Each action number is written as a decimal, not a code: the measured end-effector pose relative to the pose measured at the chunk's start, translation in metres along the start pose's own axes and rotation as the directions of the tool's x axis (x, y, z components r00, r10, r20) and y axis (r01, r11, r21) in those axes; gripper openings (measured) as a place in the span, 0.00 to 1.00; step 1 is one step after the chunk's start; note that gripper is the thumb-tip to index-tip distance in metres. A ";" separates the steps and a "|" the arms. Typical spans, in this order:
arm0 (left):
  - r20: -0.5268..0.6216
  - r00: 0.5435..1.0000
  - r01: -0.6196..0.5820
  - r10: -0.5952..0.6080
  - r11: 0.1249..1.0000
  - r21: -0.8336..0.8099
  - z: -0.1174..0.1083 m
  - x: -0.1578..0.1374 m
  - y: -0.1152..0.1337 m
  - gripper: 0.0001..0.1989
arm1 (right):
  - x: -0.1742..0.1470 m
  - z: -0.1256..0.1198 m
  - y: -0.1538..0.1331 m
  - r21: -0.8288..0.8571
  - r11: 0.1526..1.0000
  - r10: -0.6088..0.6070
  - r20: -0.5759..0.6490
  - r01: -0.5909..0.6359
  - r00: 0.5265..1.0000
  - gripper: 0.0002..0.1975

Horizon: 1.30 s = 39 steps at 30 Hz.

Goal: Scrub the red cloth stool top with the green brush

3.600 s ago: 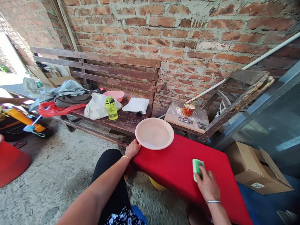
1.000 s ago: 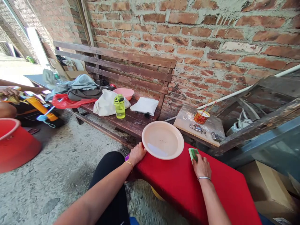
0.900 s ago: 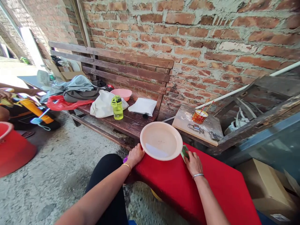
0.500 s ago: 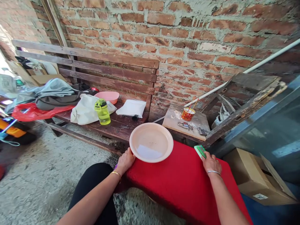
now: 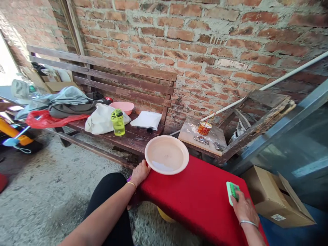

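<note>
My right hand (image 5: 244, 210) is closed on a scrub brush (image 5: 230, 194) with a pale body and green bristles, low over the right part of the red cloth (image 5: 194, 194). The bristle side shows toward me; whether the brush touches the cloth I cannot tell. At the table's left edge, my left hand (image 5: 140, 173) has its fingers curled over the cloth-covered edge, close beside the basin. A bit of something purple shows at that hand's outer side. The pale pink basin (image 5: 149, 153) stands on the cloth's far left corner with water in it.
A wooden bench (image 5: 135, 136) behind holds a green bottle (image 5: 118, 124), a white bag (image 5: 98, 121), a pink bowl (image 5: 124, 107) and a white packet (image 5: 147, 119). A small board (image 5: 189, 135) bears a patterned cup (image 5: 204, 129) and padlocks. Right stands a cardboard box (image 5: 271, 201).
My right hand has brought the brush rightward and nearer to me over the cloth. My left hand stays at the table edge by the basin. The view has shifted slightly.
</note>
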<state>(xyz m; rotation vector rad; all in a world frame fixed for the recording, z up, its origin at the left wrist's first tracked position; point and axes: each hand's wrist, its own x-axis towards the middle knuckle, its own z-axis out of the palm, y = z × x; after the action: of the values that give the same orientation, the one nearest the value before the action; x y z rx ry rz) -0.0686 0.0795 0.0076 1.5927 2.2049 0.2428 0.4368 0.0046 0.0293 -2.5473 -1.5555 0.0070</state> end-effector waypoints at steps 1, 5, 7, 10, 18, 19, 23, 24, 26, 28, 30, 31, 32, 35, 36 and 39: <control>-0.001 1.000 0.002 -0.002 1.000 0.001 -0.001 0.000 0.000 0.21 | -0.008 0.003 -0.007 0.030 0.999 -0.035 0.007 0.035 0.999 0.23; -0.001 1.000 0.008 -0.008 1.000 -0.011 -0.003 -0.001 0.001 0.21 | -0.040 0.016 -0.069 0.156 0.973 -0.172 0.002 0.170 0.985 0.23; 0.000 1.000 0.008 -0.008 1.000 -0.018 -0.003 -0.002 0.001 0.21 | -0.056 0.020 -0.114 0.167 0.952 -0.261 -0.004 0.258 0.965 0.21; 0.000 1.000 -0.007 0.007 0.999 -0.035 -0.003 -0.001 0.000 0.21 | -0.077 0.024 -0.175 0.083 0.914 -0.396 -0.017 0.396 0.918 0.18; 0.033 0.999 -0.010 0.011 0.999 -0.037 0.003 0.006 -0.005 0.21 | -0.074 0.024 -0.176 0.023 0.903 -0.429 0.042 0.428 0.902 0.19; 0.029 0.999 -0.013 0.014 0.999 -0.035 0.003 0.006 -0.005 0.21 | -0.070 0.022 -0.165 0.008 0.912 -0.409 0.049 0.409 0.911 0.18; 0.013 1.000 -0.021 0.021 0.999 -0.027 0.004 0.005 -0.004 0.22 | -0.062 0.010 -0.106 -0.083 0.954 -0.283 0.065 0.288 0.957 0.19; 0.005 1.000 -0.022 0.022 0.999 -0.027 0.004 0.005 -0.004 0.23 | -0.061 0.007 -0.086 -0.102 0.965 -0.238 0.059 0.243 0.969 0.20; -0.005 1.000 -0.021 0.021 0.999 -0.026 0.004 0.005 -0.004 0.23 | -0.062 0.003 -0.042 -0.123 0.981 -0.145 0.036 0.149 0.989 0.21; -0.005 1.000 -0.022 0.022 0.999 -0.026 0.004 0.006 -0.005 0.24 | -0.067 0.001 0.002 -0.122 0.992 -0.044 0.010 0.045 0.999 0.22; -0.005 1.000 -0.020 0.020 0.999 -0.026 0.005 0.007 -0.006 0.24 | -0.076 0.001 0.037 -0.098 0.994 0.045 -0.004 -0.045 0.999 0.23; -0.006 1.000 -0.022 0.022 0.999 -0.028 0.005 0.008 -0.006 0.25 | -0.081 0.003 0.049 -0.082 0.994 0.077 -0.007 -0.077 0.997 0.23; -0.007 1.000 -0.024 0.024 0.999 -0.034 0.005 0.008 -0.007 0.25 | -0.087 0.004 0.057 -0.066 0.993 0.100 -0.012 -0.100 0.995 0.23; -0.002 1.000 -0.024 0.024 0.998 -0.052 0.006 0.010 -0.009 0.26 | -0.102 0.011 0.063 -0.022 0.992 0.123 -0.042 -0.124 0.991 0.20; 0.001 1.000 -0.024 0.024 0.998 -0.056 0.007 0.011 -0.010 0.26 | -0.105 0.012 0.062 -0.006 0.992 0.126 -0.055 -0.127 0.991 0.19; 0.012 1.000 -0.028 0.029 0.998 -0.062 0.010 0.015 -0.013 0.25 | -0.110 0.012 0.059 0.049 0.992 0.120 -0.064 -0.117 0.991 0.16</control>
<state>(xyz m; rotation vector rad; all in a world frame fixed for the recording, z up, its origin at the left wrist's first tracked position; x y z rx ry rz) -0.0797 0.0881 -0.0097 1.5891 2.1453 0.3058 0.4370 -0.1176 0.0006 -2.5732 -1.3630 -0.0287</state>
